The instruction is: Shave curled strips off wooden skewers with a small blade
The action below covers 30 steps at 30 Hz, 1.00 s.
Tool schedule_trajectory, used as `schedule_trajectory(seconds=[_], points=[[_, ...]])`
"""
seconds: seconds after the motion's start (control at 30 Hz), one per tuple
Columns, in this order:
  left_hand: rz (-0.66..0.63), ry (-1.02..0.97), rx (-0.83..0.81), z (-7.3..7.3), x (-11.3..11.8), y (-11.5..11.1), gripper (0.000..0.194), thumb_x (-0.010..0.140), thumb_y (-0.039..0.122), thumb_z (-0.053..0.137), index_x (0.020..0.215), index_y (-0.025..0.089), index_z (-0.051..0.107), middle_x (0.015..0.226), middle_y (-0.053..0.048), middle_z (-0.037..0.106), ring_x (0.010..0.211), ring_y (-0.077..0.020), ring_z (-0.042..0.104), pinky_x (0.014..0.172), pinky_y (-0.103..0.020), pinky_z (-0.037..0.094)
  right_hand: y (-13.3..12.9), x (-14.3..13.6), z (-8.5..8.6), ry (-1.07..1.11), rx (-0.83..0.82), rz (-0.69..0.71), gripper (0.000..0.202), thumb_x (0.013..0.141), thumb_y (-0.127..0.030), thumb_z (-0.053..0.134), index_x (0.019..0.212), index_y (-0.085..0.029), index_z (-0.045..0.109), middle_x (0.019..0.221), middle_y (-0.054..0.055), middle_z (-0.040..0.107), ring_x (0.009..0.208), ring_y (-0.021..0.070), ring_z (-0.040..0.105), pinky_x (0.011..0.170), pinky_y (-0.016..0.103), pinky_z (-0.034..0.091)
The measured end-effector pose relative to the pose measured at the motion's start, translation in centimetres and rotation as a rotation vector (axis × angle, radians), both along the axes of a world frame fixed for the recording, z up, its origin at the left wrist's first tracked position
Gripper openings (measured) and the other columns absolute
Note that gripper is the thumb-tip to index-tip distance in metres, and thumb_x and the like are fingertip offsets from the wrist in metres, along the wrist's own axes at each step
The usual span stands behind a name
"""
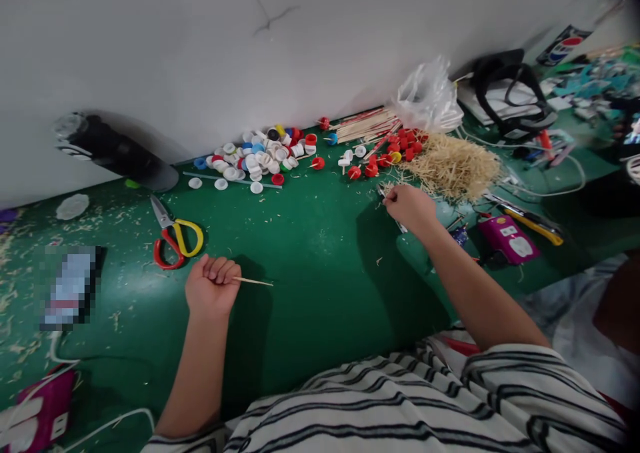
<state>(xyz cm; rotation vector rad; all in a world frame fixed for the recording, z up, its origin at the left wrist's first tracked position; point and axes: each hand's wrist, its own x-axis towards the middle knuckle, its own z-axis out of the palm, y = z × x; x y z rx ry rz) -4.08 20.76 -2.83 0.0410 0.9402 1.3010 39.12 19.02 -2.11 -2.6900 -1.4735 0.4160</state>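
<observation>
My left hand (213, 285) is closed around a thin wooden stick (256, 281), its end pointing right above the green table (310, 253). Scissors (175, 239) with one red and one yellow handle lie just beyond that hand. My right hand (411, 207) pinches a small dark and metallic thing (382, 191), mostly hidden by the fingers. Close to it are red bottle caps (371, 168) with sticks through some of them, and a heap of fine wood shavings (455, 165).
A pile of mixed bottle caps (260, 156) and a bundle of wooden sticks (357, 126) lie along the wall. A black bottle (120, 153), a phone (73, 286), a plastic bag (430, 96), a magenta power strip (509, 239) and a yellow utility knife (535, 225) lie around. Someone sits at right.
</observation>
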Motion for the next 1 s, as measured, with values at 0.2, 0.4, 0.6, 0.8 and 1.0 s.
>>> schedule_trajectory(seconds=[0.2, 0.4, 0.6, 0.8, 1.0], points=[[-0.010, 0.046, -0.001, -0.1, 1.1, 0.0, 0.040, 0.087, 0.010, 0.054, 0.066, 0.021, 0.021, 0.050, 0.008, 0.028, 0.039, -0.0061, 0.029, 0.040, -0.022, 0.028, -0.3, 2.9, 0.2, -0.099, -0.004, 0.024, 0.023, 0.089, -0.032, 0.057, 0.102, -0.024, 0.074, 0.100, 0.011, 0.076, 0.094, 0.0297, 0.070, 0.068, 0.034, 0.046], [0.010, 0.150, 0.032, 0.8, 2.0, -0.6, 0.039, 0.088, 0.012, 0.053, 0.065, 0.020, 0.022, 0.050, 0.007, 0.027, 0.041, -0.0062, 0.027, 0.041, -0.023, 0.027, 0.4, 7.5, 0.7, -0.258, -0.085, 0.072, 0.026, 0.091, -0.032, 0.056, 0.104, -0.020, 0.075, 0.104, 0.017, 0.076, 0.099, 0.0331, 0.070, 0.071, 0.038, 0.046], [0.116, 0.324, 0.108, 2.1, 2.8, -1.5, 0.039, 0.084, 0.017, 0.053, 0.063, 0.019, 0.020, 0.050, 0.007, 0.022, 0.042, -0.0059, 0.023, 0.043, -0.022, 0.023, 0.2, 8.6, 0.6, -0.282, -0.082, 0.110, 0.030, 0.092, -0.031, 0.052, 0.108, -0.019, 0.075, 0.104, 0.018, 0.076, 0.097, 0.0327, 0.070, 0.069, 0.037, 0.045], [0.153, 0.410, 0.142, 4.1, 5.2, -1.8, 0.040, 0.080, 0.020, 0.056, 0.060, 0.018, 0.021, 0.050, 0.007, 0.020, 0.043, -0.0062, 0.021, 0.044, -0.022, 0.020, -2.0, 7.0, 2.5, -0.280, 0.212, 0.172, 0.030, 0.097, -0.034, 0.047, 0.107, -0.021, 0.072, 0.106, 0.012, 0.075, 0.094, 0.0286, 0.069, 0.066, 0.035, 0.039], [-0.056, 0.575, 0.409, 6.4, 9.7, -1.6, 0.045, 0.082, 0.022, 0.060, 0.052, 0.018, 0.027, 0.046, 0.005, 0.024, 0.042, -0.0064, 0.022, 0.044, -0.024, 0.020, -5.6, 2.8, 3.3, -0.156, 0.474, 0.317, 0.026, 0.101, -0.035, 0.049, 0.095, -0.023, 0.071, 0.098, 0.007, 0.076, 0.094, 0.0252, 0.067, 0.070, 0.035, 0.040]])
